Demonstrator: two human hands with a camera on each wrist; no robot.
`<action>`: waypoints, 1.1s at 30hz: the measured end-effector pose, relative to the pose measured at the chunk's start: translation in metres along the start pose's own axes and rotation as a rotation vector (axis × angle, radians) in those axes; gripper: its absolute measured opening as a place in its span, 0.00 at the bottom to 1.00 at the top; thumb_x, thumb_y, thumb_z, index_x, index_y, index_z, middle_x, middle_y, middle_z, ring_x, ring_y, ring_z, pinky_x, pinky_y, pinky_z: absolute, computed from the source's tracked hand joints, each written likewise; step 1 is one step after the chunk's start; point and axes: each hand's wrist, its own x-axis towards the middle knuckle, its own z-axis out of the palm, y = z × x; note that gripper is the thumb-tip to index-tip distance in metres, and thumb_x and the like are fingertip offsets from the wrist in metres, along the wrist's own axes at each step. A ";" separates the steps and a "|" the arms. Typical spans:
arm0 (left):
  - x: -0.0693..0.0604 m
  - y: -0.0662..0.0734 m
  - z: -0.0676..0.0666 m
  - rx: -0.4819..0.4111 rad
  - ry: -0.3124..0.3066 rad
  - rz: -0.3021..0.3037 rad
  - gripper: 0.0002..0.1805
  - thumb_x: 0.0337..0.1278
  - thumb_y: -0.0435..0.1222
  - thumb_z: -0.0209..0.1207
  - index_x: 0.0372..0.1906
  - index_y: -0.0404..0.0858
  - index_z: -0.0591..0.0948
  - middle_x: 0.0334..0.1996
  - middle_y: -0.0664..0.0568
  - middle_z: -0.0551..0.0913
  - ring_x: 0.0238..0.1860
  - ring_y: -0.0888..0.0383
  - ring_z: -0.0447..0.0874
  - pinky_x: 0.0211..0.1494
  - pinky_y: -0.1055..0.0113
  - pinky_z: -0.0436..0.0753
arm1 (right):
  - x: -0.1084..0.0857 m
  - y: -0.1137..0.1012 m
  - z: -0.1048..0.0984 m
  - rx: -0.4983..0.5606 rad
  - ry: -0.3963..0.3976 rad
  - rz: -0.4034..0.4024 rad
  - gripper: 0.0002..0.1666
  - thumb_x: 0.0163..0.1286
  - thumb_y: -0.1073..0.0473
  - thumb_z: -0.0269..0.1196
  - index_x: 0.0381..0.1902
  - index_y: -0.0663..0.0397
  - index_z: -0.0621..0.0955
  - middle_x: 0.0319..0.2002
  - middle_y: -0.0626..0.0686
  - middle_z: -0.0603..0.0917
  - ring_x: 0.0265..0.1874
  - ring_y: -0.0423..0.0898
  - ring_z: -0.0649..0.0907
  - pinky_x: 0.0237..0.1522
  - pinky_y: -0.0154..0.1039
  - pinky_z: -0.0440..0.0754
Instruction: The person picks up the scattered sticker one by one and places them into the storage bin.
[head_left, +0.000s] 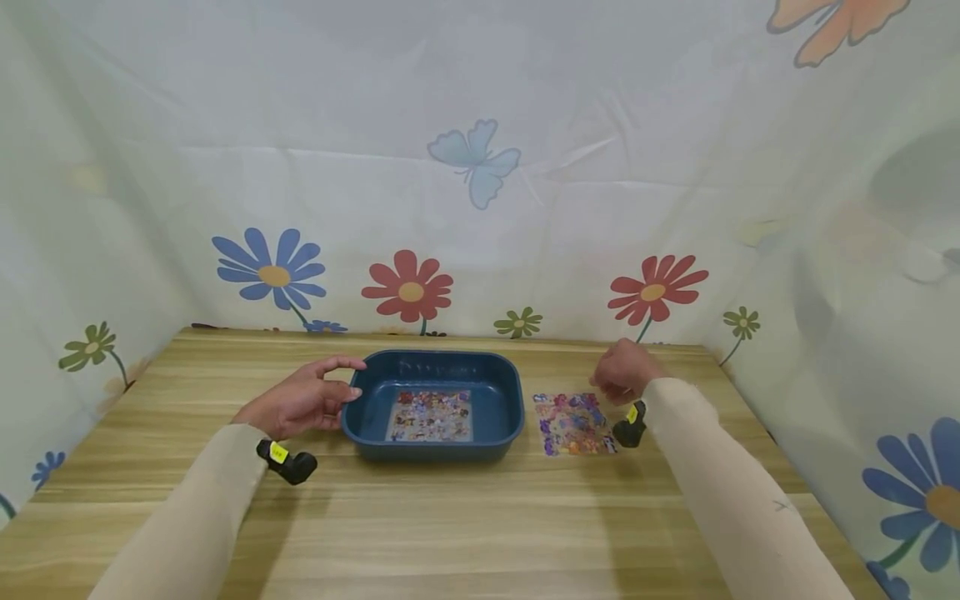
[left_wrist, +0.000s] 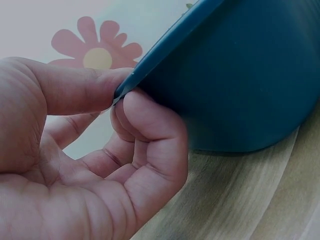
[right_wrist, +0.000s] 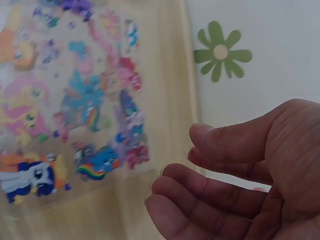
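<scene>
On my feed the left hand point(head_left: 303, 400) pinches the left rim of a blue tray point(head_left: 435, 452) between thumb and curled fingers. My right hand point(head_left: 624, 371) holds nothing: its fingers are loosely bent, with only a narrow gap to the thumb, near the far right corner of the tabletop point(head_left: 450, 525).

The tray sits close to the tabletop's far edge, about midway between the left and right edges. Inside it, a clear sticker sheet point(head_left: 431, 417) crowded with small colourful figures lies on the bottom. Outside, between the tray and the tabletop's right edge, I see a second sheet point(head_left: 573, 425), clear, with bright cartoon ponies, one rainbow-tailed; the right hand is just beside it.

Each wrist carries a black unit, left point(head_left: 302, 469) and right point(head_left: 626, 432), with a yellow label whose writing is too small for me to read.
</scene>
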 end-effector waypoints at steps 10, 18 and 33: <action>0.004 0.000 -0.001 -0.003 0.011 -0.008 0.35 0.72 0.35 0.62 0.78 0.42 0.60 0.41 0.47 0.86 0.32 0.54 0.87 0.42 0.61 0.88 | 0.009 0.016 0.012 -0.070 0.032 0.044 0.21 0.71 0.62 0.64 0.17 0.53 0.75 0.18 0.49 0.76 0.19 0.44 0.74 0.25 0.36 0.77; 0.003 0.000 -0.001 -0.022 -0.001 -0.011 0.36 0.73 0.34 0.61 0.79 0.43 0.59 0.43 0.47 0.85 0.35 0.53 0.87 0.44 0.61 0.88 | 0.017 0.027 0.031 -0.174 0.141 0.036 0.17 0.62 0.63 0.69 0.16 0.55 0.77 0.17 0.50 0.78 0.18 0.44 0.74 0.22 0.36 0.72; 0.003 -0.002 -0.002 -0.024 0.017 -0.002 0.35 0.73 0.34 0.61 0.78 0.43 0.60 0.40 0.48 0.86 0.32 0.55 0.86 0.43 0.61 0.88 | 0.016 0.033 0.040 -0.168 0.211 0.033 0.08 0.59 0.65 0.63 0.23 0.56 0.76 0.24 0.53 0.77 0.25 0.48 0.75 0.27 0.38 0.73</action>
